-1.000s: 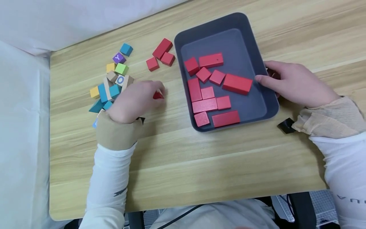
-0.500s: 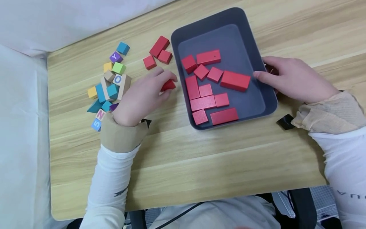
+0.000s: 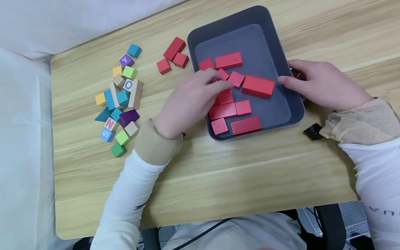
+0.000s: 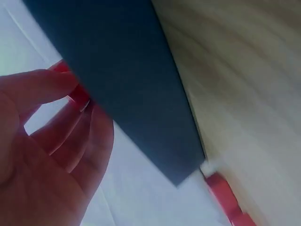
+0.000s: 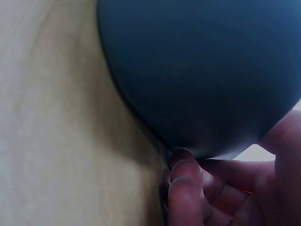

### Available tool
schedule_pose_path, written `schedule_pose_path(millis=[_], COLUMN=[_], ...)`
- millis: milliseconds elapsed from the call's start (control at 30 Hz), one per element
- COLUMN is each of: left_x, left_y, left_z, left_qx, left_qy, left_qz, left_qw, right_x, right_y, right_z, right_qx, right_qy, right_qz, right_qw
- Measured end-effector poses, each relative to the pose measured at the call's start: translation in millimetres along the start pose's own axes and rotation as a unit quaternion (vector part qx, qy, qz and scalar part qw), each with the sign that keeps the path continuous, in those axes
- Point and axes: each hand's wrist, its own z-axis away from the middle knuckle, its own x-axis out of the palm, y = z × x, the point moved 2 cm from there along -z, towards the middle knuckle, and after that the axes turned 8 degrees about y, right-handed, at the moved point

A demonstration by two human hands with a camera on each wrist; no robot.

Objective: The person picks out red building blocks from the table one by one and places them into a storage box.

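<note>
My left hand (image 3: 190,99) reaches over the left wall of a dark grey tray (image 3: 245,40). Between its thumb and fingers it pinches a red block (image 4: 79,95), which shows in the left wrist view; from the head view the hand mostly hides it. Several red wooden blocks, such as a long one (image 3: 258,86), lie flat in the tray under and around the fingers. At the tray's right side my right hand (image 3: 326,86) grips the wall, thumb over the rim and fingertips (image 5: 183,162) low against the outside.
Left of the tray lie a long red block (image 3: 174,48) and two red cubes, one of them (image 3: 164,66) apart. Farther left is a cluster of mixed blocks, with a purple wedge (image 3: 128,118) and a green cube (image 3: 118,150). White cloth (image 3: 25,139) borders the table.
My left hand has carried the red block from the table, rightward over the tray's wall to above the blocks inside. My right hand has kept its grip on the tray.
</note>
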Motion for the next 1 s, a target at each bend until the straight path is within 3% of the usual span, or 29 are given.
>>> schedule_pose_path(millis=[67,300,600,800,1000], left_x=[6.5,23.6,25.7,27.1,29.9], left_y=[3.9,14.3,10.5,6.7,10.2], left_z=[-3.2,-3.1,-2.0,-0.4,1.2], left_qx=[0.011,0.023,-0.003,0.003,0.018], left_qy=[-0.004,-0.088,-0.044,-0.064,-0.109], left_qz=[-0.015,-0.082,-0.056,-0.038,-0.091], left_qw=[0.9998,0.9925,0.9974,0.9972,0.9898], right_x=[0.7,0.2,0.8,2.1,1.9], right_y=[-0.5,-0.8,0.6,1.2,1.0], right_z=[-0.3,0.1,0.5,0.3,-0.6], right_qx=[-0.002,0.011,0.02,0.026,0.029], right_qy=[-0.002,-0.005,-0.005,-0.008,-0.01], right_qz=[-0.001,-0.013,-0.019,-0.026,-0.022], right_qw=[1.0,0.9998,0.9996,0.9993,0.9993])
